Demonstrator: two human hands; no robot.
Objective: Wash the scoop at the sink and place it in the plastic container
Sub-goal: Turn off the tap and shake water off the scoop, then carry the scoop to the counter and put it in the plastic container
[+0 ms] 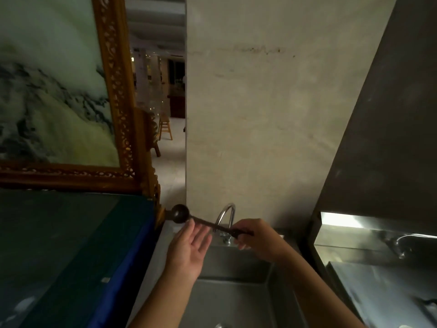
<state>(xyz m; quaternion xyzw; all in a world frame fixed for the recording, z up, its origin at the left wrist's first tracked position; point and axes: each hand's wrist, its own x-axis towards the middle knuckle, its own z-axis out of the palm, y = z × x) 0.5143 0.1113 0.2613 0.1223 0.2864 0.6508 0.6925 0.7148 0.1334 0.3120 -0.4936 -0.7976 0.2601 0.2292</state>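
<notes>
A dark scoop [181, 213] with a round bowl and long thin handle is held level above the steel sink [236, 301]. My right hand [256, 237] grips the handle's end, the bowl pointing left. My left hand [189, 249] is open, palm up, fingers spread just under the handle's middle. Whether it touches the handle I cannot tell. A curved chrome tap [227, 214] rises behind the handle; no water is seen running. No plastic container is in view.
A counter with a dark green and blue surface [71, 245] lies left of the sink, with a framed painting [59, 91] standing on it. A beige wall [260, 114] is behind the tap. A steel cabinet [378, 245] is at the right.
</notes>
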